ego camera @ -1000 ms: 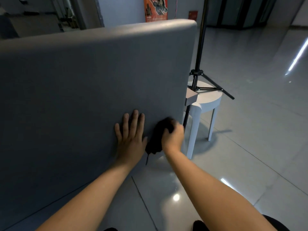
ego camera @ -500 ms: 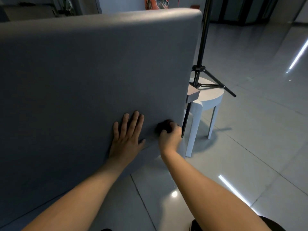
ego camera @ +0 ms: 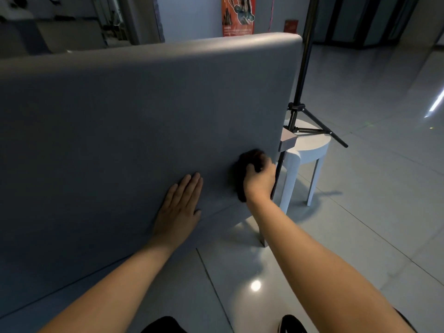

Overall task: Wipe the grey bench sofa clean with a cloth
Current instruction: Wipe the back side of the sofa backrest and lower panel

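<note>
The back panel of the grey bench sofa (ego camera: 134,121) fills the left and middle of the view, standing upright. My left hand (ego camera: 179,207) lies flat on its lower part, fingers straight and together. To the right, my right hand (ego camera: 259,181) grips a dark cloth (ego camera: 249,159) and presses it on the panel close to its right edge. Part of the cloth hangs below my wrist.
A black tripod stand (ego camera: 301,92) rises just past the sofa's right edge, its legs spread over a white stool (ego camera: 310,150). A small metal bracket (ego camera: 287,141) juts from the sofa's side. Glossy grey floor tiles (ego camera: 360,212) stretch to the right and below.
My right hand with the cloth has shifted slightly up and right along the panel toward its edge. My left hand stays flat on the sofa; its fingers have drawn closer together.
</note>
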### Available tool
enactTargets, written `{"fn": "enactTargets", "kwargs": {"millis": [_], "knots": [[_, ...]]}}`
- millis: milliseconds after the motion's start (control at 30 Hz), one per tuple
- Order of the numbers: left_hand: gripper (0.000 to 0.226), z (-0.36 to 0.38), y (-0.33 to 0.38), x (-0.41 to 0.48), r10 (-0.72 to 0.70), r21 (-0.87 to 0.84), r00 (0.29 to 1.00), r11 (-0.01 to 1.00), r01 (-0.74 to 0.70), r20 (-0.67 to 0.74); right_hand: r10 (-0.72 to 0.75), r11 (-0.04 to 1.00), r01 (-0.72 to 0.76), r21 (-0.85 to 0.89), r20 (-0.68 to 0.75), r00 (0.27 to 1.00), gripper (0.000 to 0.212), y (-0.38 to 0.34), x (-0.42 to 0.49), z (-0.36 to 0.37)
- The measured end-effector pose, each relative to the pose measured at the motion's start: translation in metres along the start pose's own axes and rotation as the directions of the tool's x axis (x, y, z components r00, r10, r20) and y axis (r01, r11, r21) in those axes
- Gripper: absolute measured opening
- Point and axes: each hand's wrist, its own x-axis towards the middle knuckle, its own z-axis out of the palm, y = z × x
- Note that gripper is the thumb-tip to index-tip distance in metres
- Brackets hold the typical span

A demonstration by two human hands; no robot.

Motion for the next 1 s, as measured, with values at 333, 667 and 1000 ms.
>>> {"fn": "enactTargets", "kwargs": {"millis": [333, 667, 1000], "knots": [[0.085, -0.009, 0.008, -0.004, -0.036, -0.224, 0.998, 0.973, 0.046, 0.048, -0.105, 0.985, 0.152, -0.075, 0.431, 0.896, 0.038, 0.009, -0.077, 0.042], [0.076, -0.058, 0.007, -0.012, -0.192, -0.546, 0.979, 0.814, 0.199, 0.07, -0.055, 0.98, -0.06, 0.187, 0.553, 0.831, 0.011, -0.022, -0.111, 0.027], [0.041, -0.165, -0.045, -0.003, -0.427, -0.566, 0.813, 0.81, 0.15, -0.396, -0.26, 0.953, 0.19, 0.236, 0.315, 0.913, 0.014, -0.106, -0.121, 0.033]]}}
